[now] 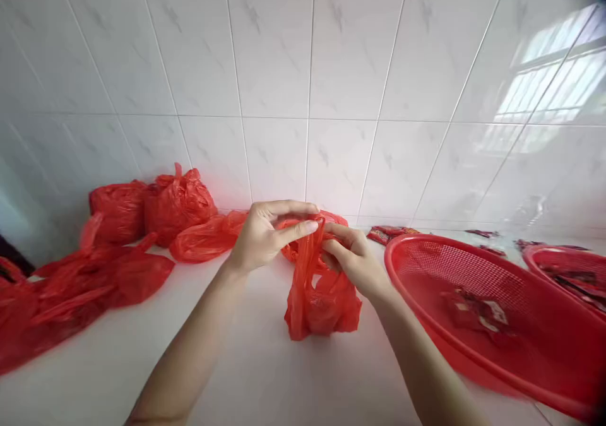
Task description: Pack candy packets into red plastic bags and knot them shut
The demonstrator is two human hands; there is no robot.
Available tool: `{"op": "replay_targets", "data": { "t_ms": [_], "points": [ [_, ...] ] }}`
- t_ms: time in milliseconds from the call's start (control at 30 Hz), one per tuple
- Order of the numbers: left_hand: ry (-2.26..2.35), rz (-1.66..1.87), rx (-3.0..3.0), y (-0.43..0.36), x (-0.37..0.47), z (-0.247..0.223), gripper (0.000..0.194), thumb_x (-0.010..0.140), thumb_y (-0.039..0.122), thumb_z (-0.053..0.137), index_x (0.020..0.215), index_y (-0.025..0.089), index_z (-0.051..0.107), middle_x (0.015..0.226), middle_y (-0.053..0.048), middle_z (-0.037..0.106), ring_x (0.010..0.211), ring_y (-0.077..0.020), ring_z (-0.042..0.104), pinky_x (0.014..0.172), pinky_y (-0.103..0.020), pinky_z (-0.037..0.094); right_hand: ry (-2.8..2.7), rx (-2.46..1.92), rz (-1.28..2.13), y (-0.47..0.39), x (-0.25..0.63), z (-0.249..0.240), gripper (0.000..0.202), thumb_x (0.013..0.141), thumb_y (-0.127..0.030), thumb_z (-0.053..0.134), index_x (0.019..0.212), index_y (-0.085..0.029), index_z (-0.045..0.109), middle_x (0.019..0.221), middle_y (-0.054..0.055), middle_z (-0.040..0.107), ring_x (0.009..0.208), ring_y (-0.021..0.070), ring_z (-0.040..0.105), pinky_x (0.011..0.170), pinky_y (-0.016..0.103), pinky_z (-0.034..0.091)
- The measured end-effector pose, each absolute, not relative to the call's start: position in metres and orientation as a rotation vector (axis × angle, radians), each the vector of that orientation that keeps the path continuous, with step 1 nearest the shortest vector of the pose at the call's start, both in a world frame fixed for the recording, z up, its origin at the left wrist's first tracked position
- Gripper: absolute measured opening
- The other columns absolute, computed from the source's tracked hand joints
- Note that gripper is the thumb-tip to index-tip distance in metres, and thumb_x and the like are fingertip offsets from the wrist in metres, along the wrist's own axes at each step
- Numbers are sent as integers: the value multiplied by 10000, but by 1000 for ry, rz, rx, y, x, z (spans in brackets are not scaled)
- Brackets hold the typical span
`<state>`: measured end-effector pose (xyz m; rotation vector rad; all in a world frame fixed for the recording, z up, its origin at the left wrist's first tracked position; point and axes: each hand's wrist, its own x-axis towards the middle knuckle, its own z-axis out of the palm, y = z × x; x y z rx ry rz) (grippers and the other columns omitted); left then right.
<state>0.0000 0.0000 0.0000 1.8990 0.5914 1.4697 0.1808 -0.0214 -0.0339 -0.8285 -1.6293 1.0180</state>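
Observation:
Between my hands, a small red plastic bag (322, 306) hangs or stands on the white surface; whether its base touches is hard to tell. My left hand (272, 233) pinches the upper part of the bag between thumb and fingers. From the other side, my right hand (353, 255) also grips the bag near its top, with the fingers curled. Whatever is inside the bag is hidden by the red plastic. Behind my hands, more red plastic (338, 218) lies by the wall, partly covered by them.
Two full red bags (177, 205) stand at the back left. Flatter red bags (95, 287) spread across the left side. At right sits a large red plastic basket (445, 363) with small packets (478, 312) inside; a second red basket (568, 255) is beyond it. A tiled wall (274, 85) closes off the back.

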Motion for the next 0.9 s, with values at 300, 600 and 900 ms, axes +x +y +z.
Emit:
{"op": "replay_targets", "data": {
  "t_ms": [300, 600, 900],
  "points": [
    [689, 1432, 1969, 10, 5, -20, 246, 923, 329, 648, 1126, 238, 752, 1167, -47, 741, 1176, -225, 645, 1035, -340, 512, -1749, -705, 1135, -19, 183, -33, 256, 856, -257, 667, 699, -186, 477, 631, -64, 341, 570, 75, 298, 514, 247, 240],
    [734, 1265, 1959, 18, -5, -22, 370, 901, 360, 675, 1242, 215, 669, 1209, -69, 703, 1158, -233, 640, 978, -342, 543, -1671, -822, 1100, -5, 185, -41, 510, 934, -502, 576, 568, -173, 442, 513, -43, 461, 484, 62, 385, 487, 246, 270],
    [910, 1177, 2029, 17, -16, -16, 271, 828, 333, 745, 1061, 195, 734, 955, -35, 746, 830, -172, 705, 771, -289, 598, -1506, -835, 1209, 4, 187, -45, 457, 903, -537, 608, 640, -164, 610, 548, -1, 582, 500, 91, 481, 505, 245, 361]
  ]
}}
